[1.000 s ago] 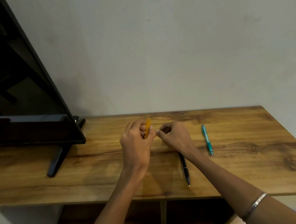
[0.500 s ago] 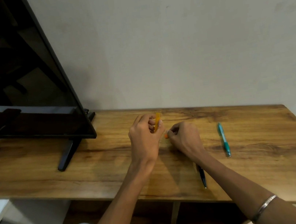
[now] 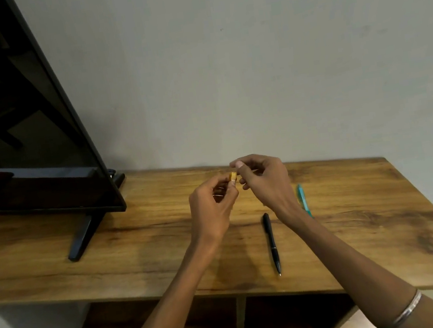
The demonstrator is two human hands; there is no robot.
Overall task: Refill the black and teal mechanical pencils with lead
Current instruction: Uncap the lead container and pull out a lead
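My left hand (image 3: 212, 209) holds a small orange lead case (image 3: 233, 175) between thumb and fingertips above the wooden desk (image 3: 137, 245). My right hand (image 3: 264, 182) is raised beside it, its thumb and forefinger pinched together right at the case's end; what they pinch is too small to see. The black mechanical pencil (image 3: 271, 241) lies on the desk below my right wrist, tip toward me. The teal mechanical pencil (image 3: 302, 197) lies further right, partly hidden behind my right forearm.
A black flat screen (image 3: 15, 123) on a stand (image 3: 80, 237) fills the left side of the desk. A plain wall rises behind the desk. Open shelves (image 3: 288, 313) sit under the desktop.
My right hand has lifted off the desk and come up to the lead case's end. The black pencil, half covered before, now lies in full view. The camera shifted.
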